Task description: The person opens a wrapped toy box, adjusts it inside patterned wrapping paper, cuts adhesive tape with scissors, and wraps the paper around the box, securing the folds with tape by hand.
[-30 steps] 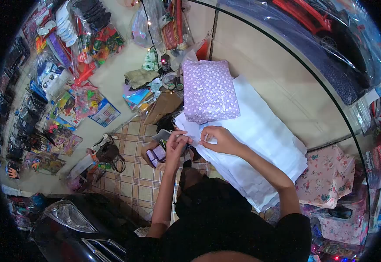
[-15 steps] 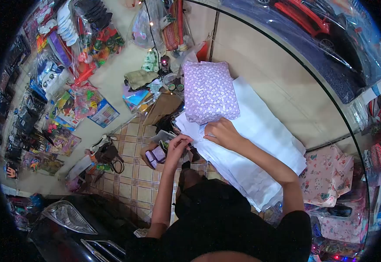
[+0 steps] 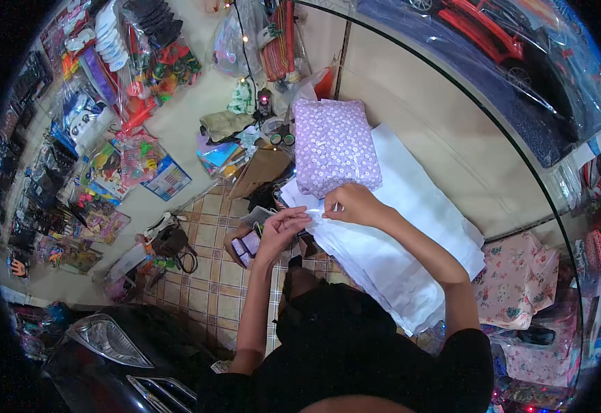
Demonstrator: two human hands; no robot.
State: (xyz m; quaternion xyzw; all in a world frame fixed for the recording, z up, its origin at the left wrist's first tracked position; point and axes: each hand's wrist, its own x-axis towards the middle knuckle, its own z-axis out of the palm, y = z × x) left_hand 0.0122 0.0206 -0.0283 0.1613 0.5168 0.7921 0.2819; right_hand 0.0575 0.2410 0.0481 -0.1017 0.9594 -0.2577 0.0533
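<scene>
The left hand (image 3: 283, 230) and right hand (image 3: 357, 205) are bare, as are the forearms (image 3: 421, 248) behind them — farther back, a black top (image 3: 383, 361), its right sleeve (image 3: 469, 351) short.

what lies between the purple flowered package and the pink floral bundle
White sheets lie between the purple flowered package and the pink floral bundle, as the head view shows.

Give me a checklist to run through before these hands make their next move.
1. Both hands in view, left and right: ok.
2. Purple floral package lying at the far end of the white sheets: ok.
3. Sheets squared up: not ok, edges uneven.
4. What the fingertips hold: cannot tell, too small.
5. Right hand touching the package: cannot tell.
</scene>
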